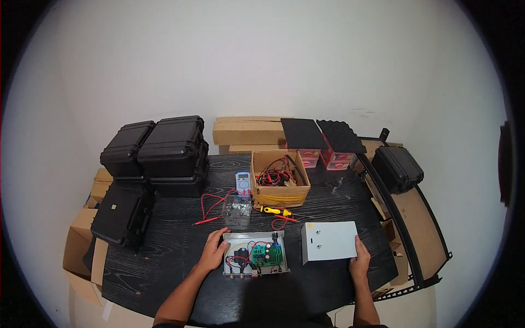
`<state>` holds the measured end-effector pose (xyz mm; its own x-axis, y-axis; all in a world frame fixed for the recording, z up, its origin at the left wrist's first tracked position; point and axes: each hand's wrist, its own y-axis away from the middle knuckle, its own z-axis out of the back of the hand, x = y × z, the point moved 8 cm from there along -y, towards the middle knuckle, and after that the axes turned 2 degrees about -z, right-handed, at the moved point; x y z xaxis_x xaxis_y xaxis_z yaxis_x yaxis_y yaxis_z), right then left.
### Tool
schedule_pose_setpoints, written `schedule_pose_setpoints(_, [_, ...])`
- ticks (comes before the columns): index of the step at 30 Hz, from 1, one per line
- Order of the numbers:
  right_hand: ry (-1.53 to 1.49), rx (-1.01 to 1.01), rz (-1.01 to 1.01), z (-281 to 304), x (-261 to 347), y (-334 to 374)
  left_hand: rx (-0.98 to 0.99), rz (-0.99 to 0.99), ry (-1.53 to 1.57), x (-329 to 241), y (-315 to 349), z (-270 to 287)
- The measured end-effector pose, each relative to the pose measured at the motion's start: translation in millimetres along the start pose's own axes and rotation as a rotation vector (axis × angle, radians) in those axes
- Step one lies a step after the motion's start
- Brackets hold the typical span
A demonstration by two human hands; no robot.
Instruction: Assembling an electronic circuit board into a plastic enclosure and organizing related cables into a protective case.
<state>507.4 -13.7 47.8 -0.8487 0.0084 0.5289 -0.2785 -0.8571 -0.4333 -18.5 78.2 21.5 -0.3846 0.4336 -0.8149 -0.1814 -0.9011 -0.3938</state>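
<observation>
An open metal enclosure [227,238] lies near the front of the black table, a green circuit board [267,255], a black round part and red, blue and black wires inside it. At its left wall is my left hand [212,252], fingers and thumb closed against the side. To the right, my right hand [359,262] grips the right edge of a pale metal cover [333,240]. That cover has small holes and a yellowish mark on its top. It is apart from the enclosure, and its underside is hidden.
Behind lie a yellow screwdriver [275,210], a clear parts box [237,212] and a blue multimeter [243,182] with red leads. A cardboard box [280,197] holds cables. Black cases [123,213] stack at left; red drawer units [337,158] stand back right, beside a shelf rack [418,240].
</observation>
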Motion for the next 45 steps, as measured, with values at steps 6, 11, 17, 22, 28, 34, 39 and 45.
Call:
schedule_pose_setpoints(6, [0.018,0.033,-0.022,0.7,5.1,-3.8,0.013,0.037,-0.032,0.7,1.2,-1.1])
schedule_pose_setpoints(11, [0.028,0.065,-0.057,5.2,11.2,-6.7,0.002,0.088,-0.056,3.5,2.2,-2.9])
schedule_pose_setpoints(17, [0.062,0.186,-0.485,32.5,5.3,2.6,0.018,0.132,-0.059,3.3,5.5,-2.3])
schedule_pose_setpoints(22, [-0.162,0.354,-0.693,27.5,-24.6,30.5,0.029,0.13,-0.089,-1.2,2.9,-2.0])
schedule_pose_setpoints(28, [-0.613,0.833,-0.914,-17.6,-17.6,71.7,0.028,0.145,-0.109,-0.1,1.9,-2.6])
schedule_pose_setpoints(34, [-1.405,0.495,-0.848,-58.7,49.7,76.9,0.028,0.144,-0.111,3.8,2.7,-3.9])
schedule_pose_setpoints(39, [-1.425,0.243,-0.785,-82.3,43.3,74.9,0.028,0.147,-0.104,1.9,2.8,-2.4])
schedule_pose_setpoints(45, [-1.464,0.087,-0.762,-82.3,30.3,64.6,0.036,0.168,-0.116,1.8,3.0,-3.0])
